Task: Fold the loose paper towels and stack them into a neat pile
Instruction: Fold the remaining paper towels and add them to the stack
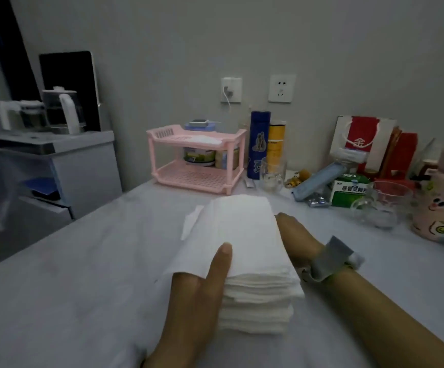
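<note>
While the sheet (207, 243) is pinched by the left hand (194, 309), edges should be squared against the flat right hand (296, 236).

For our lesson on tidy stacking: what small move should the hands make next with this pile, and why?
Probably fold the top sheet over onto the pile: its left flap overhangs, pinched in the left hand, while the right hand steadies the other side.
</note>
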{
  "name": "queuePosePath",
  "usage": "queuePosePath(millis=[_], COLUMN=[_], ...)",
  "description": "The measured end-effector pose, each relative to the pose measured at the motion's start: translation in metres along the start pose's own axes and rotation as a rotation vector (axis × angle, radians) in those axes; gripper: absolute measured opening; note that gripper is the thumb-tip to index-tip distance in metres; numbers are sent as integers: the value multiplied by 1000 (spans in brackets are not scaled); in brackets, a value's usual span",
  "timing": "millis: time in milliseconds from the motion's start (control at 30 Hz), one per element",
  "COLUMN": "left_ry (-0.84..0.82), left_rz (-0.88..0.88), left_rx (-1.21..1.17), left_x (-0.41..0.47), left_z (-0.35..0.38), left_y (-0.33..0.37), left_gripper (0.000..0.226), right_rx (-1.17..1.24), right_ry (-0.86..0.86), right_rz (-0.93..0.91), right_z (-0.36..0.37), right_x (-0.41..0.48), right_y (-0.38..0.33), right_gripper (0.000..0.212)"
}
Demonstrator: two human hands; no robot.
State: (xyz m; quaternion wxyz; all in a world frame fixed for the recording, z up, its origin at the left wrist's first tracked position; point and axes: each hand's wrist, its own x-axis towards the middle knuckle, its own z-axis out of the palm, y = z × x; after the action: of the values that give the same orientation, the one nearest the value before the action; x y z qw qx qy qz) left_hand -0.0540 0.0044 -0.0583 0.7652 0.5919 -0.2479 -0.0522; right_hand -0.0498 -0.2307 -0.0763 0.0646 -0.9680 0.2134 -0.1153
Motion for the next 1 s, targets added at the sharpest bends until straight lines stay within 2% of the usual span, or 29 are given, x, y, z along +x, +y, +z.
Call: queuePosePath(millis=[100,267,367,433,467,567,600,633,667,700,767,867,1000], left_ry=[-42,-3,-9,11,28,52,50,1,-6,11,34,-6,-22], left_rz=[62,57,33,51,37,173,144,75,3,10,37,20,60], left_rx=[-1,9,24,99,148,323,316,261,169,120,60,28,13], left_x=[1,0,1,-1,-3,-4,-4,-7,-5,-3,-2,3,2], left_z=[1,-8,-3,-4,-6,-9,-7,-5,-6,-3,-3,-5,-4], left_y=[0,-7,-6,-7,-10,-7,-9,-3,-6,-2,-3,-7,-7], left_gripper=[27,31,22,27,28,16,36,48,38,24,33,29,29], right_rx=[61,405,494,312,201,39,27,40,62,86,144,187,70], right_ry=[60,116,44,-21,-5,66,81,80,81,77,40,-68,-241], right_rz=[-13,214,142,57,26,7,4,21,45,75,164,213,265], right_z=[-1,-17,-14,-5,1,1,-2,-1,-3,-6,-18,-38,-63], right_x=[2,0,-8,-5,-3,-1,-1,-3,-6,-9,-20,-40,-83], right_y=[1,22,18,8,5,0,1,2,4,8,18,35,50], right_gripper=[18,20,20,29,28,14,13,14,16,18,17,9,12])
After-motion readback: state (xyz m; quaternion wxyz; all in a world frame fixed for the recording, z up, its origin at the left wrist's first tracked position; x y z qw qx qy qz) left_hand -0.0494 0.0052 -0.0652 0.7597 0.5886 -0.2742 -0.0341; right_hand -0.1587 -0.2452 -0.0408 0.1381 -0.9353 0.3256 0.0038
